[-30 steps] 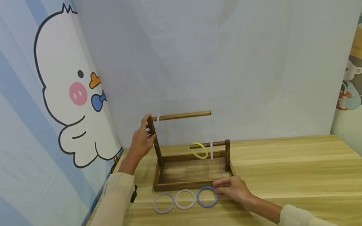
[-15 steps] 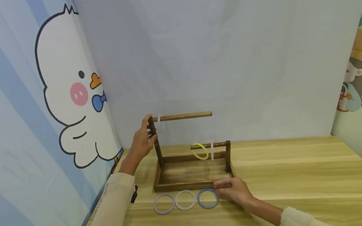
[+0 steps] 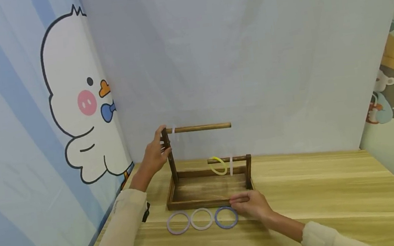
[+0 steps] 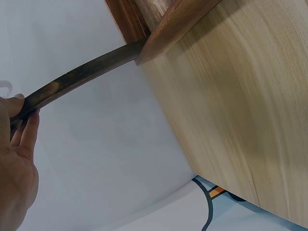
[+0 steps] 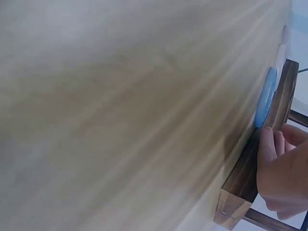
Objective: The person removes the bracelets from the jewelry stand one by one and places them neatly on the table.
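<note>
A wooden stand [image 3: 199, 204], made as a shallow tray with a post at each end, is set on the light wood-grain table [image 3: 321, 206]. Its tall post [image 3: 172, 163], at the stand's left end, is gripped near the top by the left hand [image 3: 154, 155], with thumb and fingers closed around the wood. The stand's front wall is pinched near its right end by the right hand [image 3: 254, 206], with fingers laid along and over the rim. From the tall post an upper bar [image 3: 205, 127] is extended rightward above the tray, and a pale ring [image 3: 173, 130] is hung on it close to that post. On the lower bar [image 3: 237, 158], carried by the short post [image 3: 249, 172] at the stand's right end, two rings are hung: a whitish ring [image 3: 231, 166], seen almost edge-on, and a yellow ring [image 3: 221, 173], tilted, nearer the bar's free end. Just in front of the stand, three rings are laid flat in a row (almost edge to edge): a lilac ring [image 3: 179, 233] at the left, a white ring [image 3: 203, 228] in the middle and a blue ring [image 3: 227, 227] at the right, just beside the right hand; whether it is touched cannot be told. Behind the stand a plain grey backdrop [image 3: 247, 51] is hung; to its left a striped curtain is printed with a white bird [image 3: 68, 65].
</note>
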A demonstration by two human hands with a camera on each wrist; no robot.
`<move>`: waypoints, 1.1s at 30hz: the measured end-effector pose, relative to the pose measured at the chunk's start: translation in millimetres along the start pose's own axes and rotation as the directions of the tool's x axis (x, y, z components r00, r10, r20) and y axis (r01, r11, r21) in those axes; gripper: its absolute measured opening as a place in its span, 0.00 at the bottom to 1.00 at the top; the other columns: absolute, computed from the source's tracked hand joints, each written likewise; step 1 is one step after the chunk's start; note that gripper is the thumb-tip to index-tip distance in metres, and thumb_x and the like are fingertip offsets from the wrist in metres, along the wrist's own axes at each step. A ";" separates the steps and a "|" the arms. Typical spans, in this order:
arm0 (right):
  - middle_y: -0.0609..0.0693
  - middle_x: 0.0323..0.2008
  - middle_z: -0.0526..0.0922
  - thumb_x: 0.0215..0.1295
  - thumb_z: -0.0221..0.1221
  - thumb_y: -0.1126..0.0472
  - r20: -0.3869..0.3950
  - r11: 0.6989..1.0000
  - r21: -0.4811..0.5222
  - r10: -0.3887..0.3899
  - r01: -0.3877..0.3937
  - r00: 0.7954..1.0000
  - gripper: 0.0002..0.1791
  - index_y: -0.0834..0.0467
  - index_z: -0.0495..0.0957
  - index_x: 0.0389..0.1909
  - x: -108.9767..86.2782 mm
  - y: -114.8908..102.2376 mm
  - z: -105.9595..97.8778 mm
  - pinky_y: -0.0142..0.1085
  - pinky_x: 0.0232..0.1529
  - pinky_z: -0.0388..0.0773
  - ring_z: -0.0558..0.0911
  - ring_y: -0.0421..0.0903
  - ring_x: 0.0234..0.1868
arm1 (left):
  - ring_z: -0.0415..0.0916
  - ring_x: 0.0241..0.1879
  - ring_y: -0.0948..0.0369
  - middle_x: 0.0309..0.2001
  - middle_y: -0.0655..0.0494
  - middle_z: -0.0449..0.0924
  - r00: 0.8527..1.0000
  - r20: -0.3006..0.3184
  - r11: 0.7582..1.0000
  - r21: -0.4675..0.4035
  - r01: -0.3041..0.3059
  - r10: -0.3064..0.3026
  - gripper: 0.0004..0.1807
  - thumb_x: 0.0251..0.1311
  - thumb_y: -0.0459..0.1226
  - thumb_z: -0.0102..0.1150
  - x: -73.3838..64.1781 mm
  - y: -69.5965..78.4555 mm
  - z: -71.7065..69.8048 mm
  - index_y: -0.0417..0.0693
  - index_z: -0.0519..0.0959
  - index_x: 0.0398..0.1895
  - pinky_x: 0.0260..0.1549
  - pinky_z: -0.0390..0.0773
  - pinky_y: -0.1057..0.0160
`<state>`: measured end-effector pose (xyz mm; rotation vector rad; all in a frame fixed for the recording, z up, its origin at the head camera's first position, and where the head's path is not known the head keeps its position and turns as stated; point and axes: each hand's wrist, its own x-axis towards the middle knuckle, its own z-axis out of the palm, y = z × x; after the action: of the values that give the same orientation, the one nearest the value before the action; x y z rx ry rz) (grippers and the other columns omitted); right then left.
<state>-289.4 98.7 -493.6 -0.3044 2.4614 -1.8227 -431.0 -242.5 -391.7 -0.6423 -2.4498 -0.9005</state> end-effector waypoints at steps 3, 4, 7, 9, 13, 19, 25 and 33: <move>0.64 0.45 0.89 0.66 0.68 0.69 0.021 1.000 0.010 -0.022 0.022 1.000 0.15 0.72 0.84 0.51 3.0 -7.1 1.9 0.34 0.45 0.89 0.90 0.56 0.47 | 0.83 0.53 0.39 0.56 0.31 0.78 1.000 -0.001 1.000 -0.003 -0.001 0.001 0.47 0.66 0.24 0.65 -0.9 -0.5 -1.8 0.52 0.49 0.82 0.52 0.87 0.49; 0.64 0.45 0.89 0.66 0.68 0.69 0.029 1.000 0.015 -0.026 0.025 0.999 0.16 0.72 0.84 0.52 4.0 -9.3 2.5 0.35 0.45 0.89 0.90 0.56 0.47 | 0.84 0.53 0.39 0.56 0.31 0.78 1.000 -0.005 1.000 -0.004 -0.009 0.009 0.47 0.66 0.24 0.64 -1.2 -0.7 -1.9 0.50 0.50 0.81 0.52 0.87 0.48; 0.65 0.46 0.88 0.68 0.67 0.69 0.044 0.999 0.025 -0.030 0.029 0.999 0.16 0.74 0.83 0.53 8.1 -16.1 5.2 0.36 0.45 0.89 0.90 0.56 0.47 | 0.84 0.53 0.39 0.56 0.30 0.78 1.000 -0.013 1.000 -0.011 -0.015 0.015 0.47 0.66 0.23 0.65 -1.3 -0.6 -1.9 0.51 0.50 0.81 0.51 0.87 0.48; 0.65 0.46 0.88 0.68 0.67 0.69 0.058 0.999 0.018 -0.051 0.051 0.997 0.17 0.75 0.82 0.54 11.3 -20.3 7.2 0.36 0.45 0.90 0.90 0.55 0.46 | 0.84 0.53 0.39 0.55 0.31 0.78 0.999 -0.021 1.000 -0.013 -0.026 0.026 0.47 0.66 0.23 0.65 -0.8 0.1 -1.9 0.51 0.50 0.81 0.50 0.88 0.48; 0.64 0.45 0.89 0.68 0.67 0.69 0.074 0.995 -0.017 -0.093 0.094 0.993 0.17 0.74 0.82 0.53 19.1 -28.1 12.4 0.38 0.43 0.90 0.91 0.54 0.44 | 0.84 0.52 0.39 0.55 0.31 0.78 0.999 -0.025 0.999 -0.008 -0.048 0.048 0.47 0.65 0.23 0.65 1.6 2.0 -2.5 0.49 0.51 0.80 0.50 0.88 0.49; 0.63 0.45 0.89 0.67 0.68 0.69 0.098 0.986 -0.041 -0.156 0.161 0.983 0.15 0.70 0.84 0.53 31.3 -40.8 20.8 0.43 0.43 0.90 0.90 0.56 0.45 | 0.84 0.52 0.39 0.55 0.31 0.78 0.999 -0.009 0.999 -0.010 -0.037 0.037 0.47 0.65 0.23 0.65 1.8 4.9 -5.0 0.48 0.50 0.81 0.51 0.88 0.49; 0.64 0.45 0.89 0.67 0.68 0.67 0.098 0.975 -0.063 -0.209 0.215 0.973 0.15 0.69 0.84 0.53 42.2 -54.3 25.2 0.45 0.42 0.91 0.90 0.59 0.45 | 0.84 0.53 0.39 0.55 0.31 0.77 1.000 0.002 1.000 -0.020 -0.016 0.016 0.47 0.66 0.23 0.65 -0.9 7.0 -6.7 0.48 0.50 0.81 0.51 0.87 0.49; 0.66 0.51 0.87 0.69 0.68 0.65 0.087 0.978 -0.033 -0.204 0.208 0.975 0.18 0.69 0.83 0.56 56.1 -68.5 34.6 0.41 0.46 0.90 0.89 0.57 0.48 | 0.84 0.52 0.40 0.54 0.32 0.78 1.000 -0.008 1.000 -0.016 -0.019 0.019 0.46 0.66 0.23 0.65 -4.2 6.9 -7.4 0.49 0.51 0.81 0.51 0.88 0.50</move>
<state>-330.2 36.1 -435.0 -0.6472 2.4956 -1.7905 -422.0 -244.0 -385.7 -0.6657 -2.4280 -0.9149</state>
